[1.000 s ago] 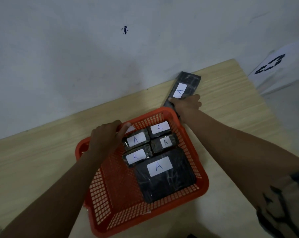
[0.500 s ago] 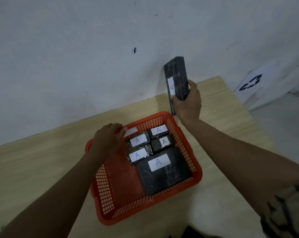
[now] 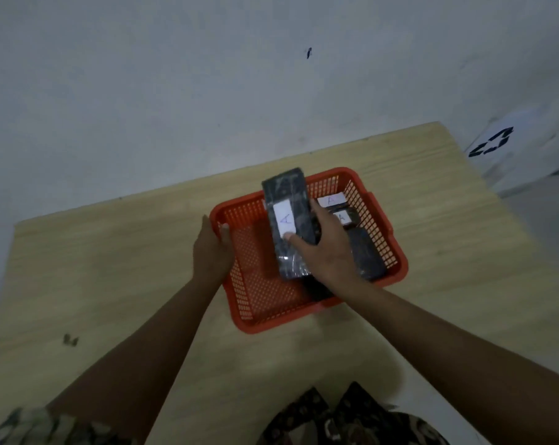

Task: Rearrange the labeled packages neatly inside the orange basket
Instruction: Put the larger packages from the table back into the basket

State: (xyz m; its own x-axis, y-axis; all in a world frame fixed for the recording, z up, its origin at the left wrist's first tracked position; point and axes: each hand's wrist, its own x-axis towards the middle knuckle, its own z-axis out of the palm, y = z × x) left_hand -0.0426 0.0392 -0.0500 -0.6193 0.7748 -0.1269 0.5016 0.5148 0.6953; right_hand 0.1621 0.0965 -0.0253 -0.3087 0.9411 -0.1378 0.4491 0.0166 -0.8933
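From the camera on my head, I looked down on the pale wooden table [image 3: 111,268] set against the grey wall [image 3: 175,91], with the orange perforated plastic basket [image 3: 397,268] sitting just ahead of me. My right hand [image 3: 328,252] was closed around the long black film-wrapped package with a white "A" label [image 3: 288,223], thumb pressed near the label and fingers wrapped under its right edge. I held it flat and lengthwise over the middle of the basket, label up, I think so that it would go down reading the same way as the others. My left hand [image 3: 212,248] gripped the basket's left rim, thumb hooked over the edge, to keep the light basket from sliding while I lowered the load.

Along the right side of the basket lay the smaller black wrapped packages with white "A" labels [image 3: 340,210], tight against the far right corner, and a large dark wrapped package [image 3: 368,258] nearer me, partly hidden by my wrist. The left half of the basket floor was bare orange mesh. I judged that open strip to be the natural slot for the long package, beside the ones already packed.
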